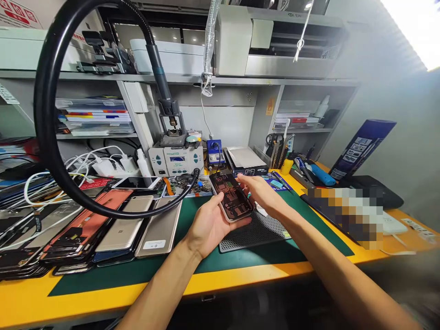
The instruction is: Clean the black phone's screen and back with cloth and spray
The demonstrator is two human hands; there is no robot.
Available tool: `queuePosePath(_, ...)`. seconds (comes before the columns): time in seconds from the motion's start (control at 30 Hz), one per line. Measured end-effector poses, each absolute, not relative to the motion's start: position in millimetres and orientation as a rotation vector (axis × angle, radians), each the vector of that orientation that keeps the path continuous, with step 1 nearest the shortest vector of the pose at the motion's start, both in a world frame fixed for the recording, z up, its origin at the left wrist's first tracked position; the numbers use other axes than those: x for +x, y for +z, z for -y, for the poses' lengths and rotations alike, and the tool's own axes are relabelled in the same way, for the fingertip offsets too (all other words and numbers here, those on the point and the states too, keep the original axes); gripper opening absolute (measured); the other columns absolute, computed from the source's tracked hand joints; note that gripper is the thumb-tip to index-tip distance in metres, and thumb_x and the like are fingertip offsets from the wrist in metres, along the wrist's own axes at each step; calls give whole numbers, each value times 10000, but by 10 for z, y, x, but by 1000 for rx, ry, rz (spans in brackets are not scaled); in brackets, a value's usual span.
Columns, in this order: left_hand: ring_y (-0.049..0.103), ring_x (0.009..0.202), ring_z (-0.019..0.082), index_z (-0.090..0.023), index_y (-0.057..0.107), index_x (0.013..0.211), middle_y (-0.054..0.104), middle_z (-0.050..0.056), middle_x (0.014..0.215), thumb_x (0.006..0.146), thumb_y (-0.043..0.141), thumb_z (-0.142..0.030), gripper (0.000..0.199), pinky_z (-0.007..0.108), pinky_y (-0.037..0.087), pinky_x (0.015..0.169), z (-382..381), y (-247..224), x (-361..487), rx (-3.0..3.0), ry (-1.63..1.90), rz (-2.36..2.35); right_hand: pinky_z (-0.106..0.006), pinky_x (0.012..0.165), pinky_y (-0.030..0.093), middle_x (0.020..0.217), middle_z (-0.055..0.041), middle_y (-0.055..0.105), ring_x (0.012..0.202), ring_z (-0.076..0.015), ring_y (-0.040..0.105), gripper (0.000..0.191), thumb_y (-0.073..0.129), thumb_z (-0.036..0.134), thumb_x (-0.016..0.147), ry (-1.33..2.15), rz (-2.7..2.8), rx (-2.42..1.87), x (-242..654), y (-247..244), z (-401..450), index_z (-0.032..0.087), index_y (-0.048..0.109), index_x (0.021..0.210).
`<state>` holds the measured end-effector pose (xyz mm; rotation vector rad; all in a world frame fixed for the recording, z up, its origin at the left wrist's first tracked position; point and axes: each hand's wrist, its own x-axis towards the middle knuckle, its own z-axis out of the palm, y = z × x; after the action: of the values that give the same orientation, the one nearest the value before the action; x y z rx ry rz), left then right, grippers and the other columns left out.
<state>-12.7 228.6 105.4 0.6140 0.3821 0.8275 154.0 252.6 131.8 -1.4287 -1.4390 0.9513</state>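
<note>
Here; left hand (209, 222) clasps lit phone (232, 197); right hand (263, 192) touches its top edge

Head view: my left hand (209, 223) cradles a lit phone (232, 198) above the black perforated mat (252, 233); my right hand (261, 195) touches its upper edge. Stacked phones (120, 229) lie to the left, beneath a looping black hose (44, 96) on the yellow bench (192, 293).

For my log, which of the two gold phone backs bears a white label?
The rightmost gold back, nearest the left hand; the other gold back shows a small logo, no label.
</note>
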Motion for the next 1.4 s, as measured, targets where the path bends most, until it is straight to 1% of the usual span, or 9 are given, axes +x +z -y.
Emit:
queuePosePath(0.17, 594, 1266, 339, -106, 591, 1302, 619, 209, 1367, 991, 457, -324, 403, 574, 479, 1052, -2256, 1059, -115, 628, 835, -419, -255, 500, 304, 717, -28, 598, 633, -161, 484, 422, 569, 567, 850, 1153, 1328, -1354, 1611, 1286, -2529, 168, 660, 748)
queuePosePath(0.33, 643, 1203, 304, -176, 581, 1290, 639, 156, 1351, 965, 518, -235, 337, 587, 505, 1023, -2246, 1026, -106, 690, 887, -438, -256, 563, 358, 813, -41, 649, 716, -171, 521, 405, 557, 550, 863, 1189, 1291, -1345, 1642, 1231, -2554, 165, 667, 801)
queuePosePath(0.47, 666, 1166, 278, -195, 579, 1288, 655, 130, 1327, 940, 529, -158, 354, 576, 523, 1011, -2245, 1013, -109, 745, 892, -462, -283, 617, 389, 883, -53, 694, 780, -195, 561, 385, 542, 529, 872, 1208, 1284, -1352, 1645, 1214, -2559, 170, 672, 821)
queuePosePath(0.7, 655, 1185, 285, -162, 569, 1306, 664, 136, 1315, 945, 534, -146, 363, 567, 530, 1018, -2226, 1030, -103, 807, 896, -489, -291, 639, 398, 799, -56, 684, 740, -190, 553, 401, 482, 451, 939, 1311, 1243, -1328, 1635, 1230, -2552, 164, 709, 773)
queuePosePath(0.9, 653, 1186, 324, -126, 598, 1269, 667, 152, 1302, 931, 556, -125, 341, 584, 531, 1015, -2218, 1065, -107, 809, 905, -495, -279, 618, 410, 870, -72, 691, 735, -185, 543, 377, 520, 437, 947, 1362, 1147, -1306, 1657, 1232, -2577, 156, 713, 789)
queuePosePath(1.03, 655, 1179, 339, -106, 606, 1266, 687, 159, 1262, 927, 531, -100, 347, 576, 554, 985, -2227, 1084, -126, 767, 923, -504, -275, 595, 429, 859, -72, 686, 711, -184, 541, 360, 507, 409, 958, 1423, 1111, -1267, 1661, 1268, -2561, 156, 694, 782)
queuePosePath(1.2, 642, 1192, 359, -78, 580, 1313, 688, 186, 1263, 919, 515, -92, 399, 561, 573, 958, -2245, 1111, -143, 713, 933, -491, -262, 597, 456, 768, -59, 643, 708, -175, 554, 279, 523, 288, 923, 1454, 1083, -1180, 1687, 1281, -2548, 151, 667, 729)
queuePosePath(1.3, 660, 1164, 361, -70, 567, 1332, 684, 202, 1269, 908, 509, -90, 429, 557, 584, 938, -2254, 1144, -158, 681, 942, -482, -246, 549, 451, 777, -41, 620, 668, -150, 538, 169, 587, 248, 879, 1515, 1086, -1089, 1715, 1295, -2537, 135, 699, 823)
queuePosePath(1.4, 684, 1125, 345, -92, 550, 1361, 691, 192, 1266, 914, 495, -110, 451, 534, 600, 913, -2260, 1174, -186, 642, 945, -456, -225, 462, 411, 762, -4, 573, 601, -117, 495, 201, 660, 289, 866, 1605, 1111, -960, 1743, 1331, -2511, 137, 716, 983)
